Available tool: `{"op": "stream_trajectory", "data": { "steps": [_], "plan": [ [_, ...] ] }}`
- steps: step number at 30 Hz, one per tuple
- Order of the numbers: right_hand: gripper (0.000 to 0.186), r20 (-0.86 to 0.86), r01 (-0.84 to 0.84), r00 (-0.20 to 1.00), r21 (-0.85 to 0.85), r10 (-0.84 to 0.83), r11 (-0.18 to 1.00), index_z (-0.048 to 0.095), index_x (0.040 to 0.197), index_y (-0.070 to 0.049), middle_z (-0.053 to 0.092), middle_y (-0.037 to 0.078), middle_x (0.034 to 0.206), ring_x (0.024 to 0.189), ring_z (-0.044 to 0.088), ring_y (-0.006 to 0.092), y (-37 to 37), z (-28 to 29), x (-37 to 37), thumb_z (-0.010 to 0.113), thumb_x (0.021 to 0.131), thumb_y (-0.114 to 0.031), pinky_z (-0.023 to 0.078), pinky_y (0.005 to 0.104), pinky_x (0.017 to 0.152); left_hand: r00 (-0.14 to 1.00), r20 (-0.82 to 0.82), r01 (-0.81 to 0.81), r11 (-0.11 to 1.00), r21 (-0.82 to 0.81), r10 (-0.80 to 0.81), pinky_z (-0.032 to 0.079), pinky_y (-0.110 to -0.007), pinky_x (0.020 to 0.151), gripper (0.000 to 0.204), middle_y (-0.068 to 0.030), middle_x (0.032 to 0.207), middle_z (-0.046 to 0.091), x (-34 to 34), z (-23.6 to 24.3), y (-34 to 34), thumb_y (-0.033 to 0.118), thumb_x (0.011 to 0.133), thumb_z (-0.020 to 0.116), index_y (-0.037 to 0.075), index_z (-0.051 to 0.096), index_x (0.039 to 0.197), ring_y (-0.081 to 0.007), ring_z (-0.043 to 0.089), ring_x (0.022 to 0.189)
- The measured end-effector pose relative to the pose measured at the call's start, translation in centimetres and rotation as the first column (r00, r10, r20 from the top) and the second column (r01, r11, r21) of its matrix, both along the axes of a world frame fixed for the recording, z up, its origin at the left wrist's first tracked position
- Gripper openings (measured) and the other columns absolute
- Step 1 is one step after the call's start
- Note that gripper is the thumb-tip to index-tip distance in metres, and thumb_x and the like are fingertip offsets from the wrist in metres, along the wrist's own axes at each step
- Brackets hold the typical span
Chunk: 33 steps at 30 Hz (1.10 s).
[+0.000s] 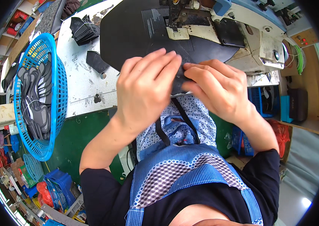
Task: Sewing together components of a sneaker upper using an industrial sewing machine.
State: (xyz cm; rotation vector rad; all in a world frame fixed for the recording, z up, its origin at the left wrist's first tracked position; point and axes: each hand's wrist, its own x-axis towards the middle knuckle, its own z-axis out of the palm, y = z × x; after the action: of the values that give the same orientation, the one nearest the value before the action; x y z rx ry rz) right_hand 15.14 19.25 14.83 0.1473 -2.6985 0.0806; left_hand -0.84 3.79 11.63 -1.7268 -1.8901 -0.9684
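Observation:
Between my two hands is a black flat piece (178,81), partly hidden by the fingers and blurred at its lower end. My left hand (144,84) lies over its left side with the fingers pressed together. On the other side my right hand (219,86) pinches the piece between thumb and fingers. Both hands are at the front edge of a sewing machine's dark table plate (123,37), just below the light metal needle plate (178,34). A single black cut piece (97,62) lies on the white tabletop to the left, near a tied bundle of black pieces (85,31).
A blue plastic basket (59,86) holding dark grey shaped pieces (37,96) stands at the left. The machine body (255,49) spans the upper right. Below the table on the left are a blue crate (59,184) and red bags; shelves line the right side.

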Motion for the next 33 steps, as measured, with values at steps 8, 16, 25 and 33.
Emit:
{"op": "stream_trajectory", "data": {
  "steps": [8,16,25,33],
  "plan": [
    [0.042,-0.232,0.019,0.966,-0.384,-0.116,0.923,0.075,0.121,-0.001,0.077,0.014,0.123,0.106,0.072,0.0341,1.4,-3.0,-1.4,0.072,0.08,0.005,0.06,0.0413,0.09,0.955,0.257,0.167,0.984,-0.057,-0.147,0.059,-0.041,0.102,0.043,-0.0123,0.124,0.08,-2.4,0.2,0.3,-0.016,0.08,0.069,0.004,0.076,0.117,-0.0321,0.075,0.122],
    [0.035,-0.294,0.01,0.943,-0.449,-0.159,0.893,0.074,0.117,-0.001,0.078,0.016,0.117,0.105,0.076,0.0343,1.5,-3.7,-2.8,0.071,0.083,0.006,0.061,0.0418,0.09,0.949,0.265,0.176,0.984,-0.003,-0.169,0.061,-0.044,0.095,0.031,-0.0117,0.116,0.08,-3.7,-0.6,1.8,-0.008,0.082,0.073,0.004,0.072,0.11,-0.0322,0.077,0.114],
    [0.049,-0.268,0.047,0.955,-0.289,-0.128,0.956,0.075,0.121,-0.004,0.078,0.012,0.118,0.104,0.075,0.0337,0.9,-3.9,-3.1,0.075,0.072,0.0,0.062,0.0417,0.092,0.959,0.222,0.215,0.963,-0.162,-0.177,0.057,-0.042,0.109,0.049,-0.0127,0.128,0.078,-5.5,0.3,1.6,-0.015,0.078,0.066,0.006,0.075,0.121,-0.0348,0.071,0.128],
    [0.039,-0.392,0.047,0.912,-0.194,-0.121,0.98,0.079,0.109,-0.003,0.079,0.01,0.111,0.102,0.076,0.0281,-0.3,-4.8,-3.9,0.078,0.071,-0.003,0.064,0.0381,0.084,0.957,0.119,0.29,0.906,-0.309,-0.265,0.057,-0.042,0.11,0.064,-0.0099,0.14,0.073,-7.8,1.0,1.6,-0.013,0.073,0.059,0.01,0.076,0.13,-0.0329,0.068,0.132]
  ]
}}
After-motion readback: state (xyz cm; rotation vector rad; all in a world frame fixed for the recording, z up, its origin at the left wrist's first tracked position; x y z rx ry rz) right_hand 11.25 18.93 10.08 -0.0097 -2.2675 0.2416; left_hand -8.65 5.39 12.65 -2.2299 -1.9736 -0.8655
